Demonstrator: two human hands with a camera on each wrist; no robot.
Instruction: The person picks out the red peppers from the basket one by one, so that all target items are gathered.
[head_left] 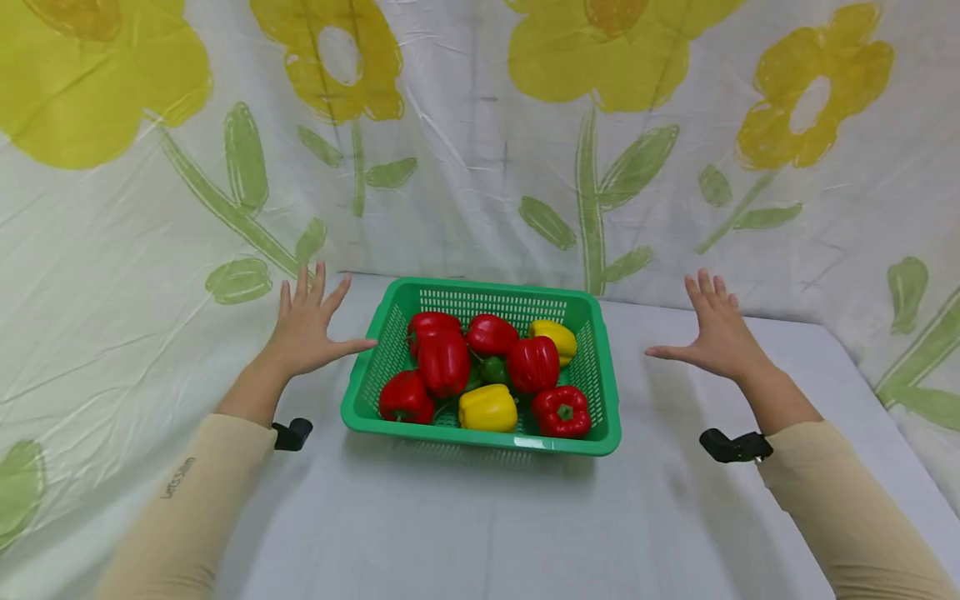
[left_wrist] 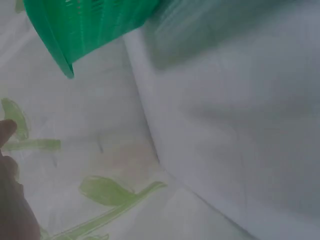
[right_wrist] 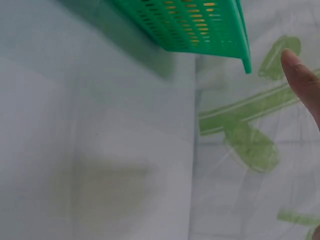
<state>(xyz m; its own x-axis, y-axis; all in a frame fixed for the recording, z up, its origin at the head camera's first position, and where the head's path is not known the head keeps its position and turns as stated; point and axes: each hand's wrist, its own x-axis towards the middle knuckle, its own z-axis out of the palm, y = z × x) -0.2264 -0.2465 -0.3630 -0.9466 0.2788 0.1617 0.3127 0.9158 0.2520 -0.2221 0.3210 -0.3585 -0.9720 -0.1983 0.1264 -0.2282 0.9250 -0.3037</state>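
Observation:
A green plastic basket (head_left: 480,440) with slotted walls stands mid-table in the head view. Inside lie several red bell peppers (head_left: 444,364), two yellow bell peppers (head_left: 488,408) and a small dark green pepper (head_left: 492,370), partly covered by the others. My left hand (head_left: 306,325) is spread with nothing in it, its thumb overlapping the basket's left rim in the head view. To the right of the basket, my right hand (head_left: 716,333) is held up, fingers straight, a gap between its thumb and the rim. Each wrist view catches a corner of the basket (left_wrist: 95,30) (right_wrist: 200,30).
White cloth covers the table (head_left: 480,525). Behind it hangs a pale curtain (head_left: 465,192) printed with yellow flowers and green leaves. Black straps with small cameras (head_left: 731,447) sit at both wrists, below beige sleeves (head_left: 847,500).

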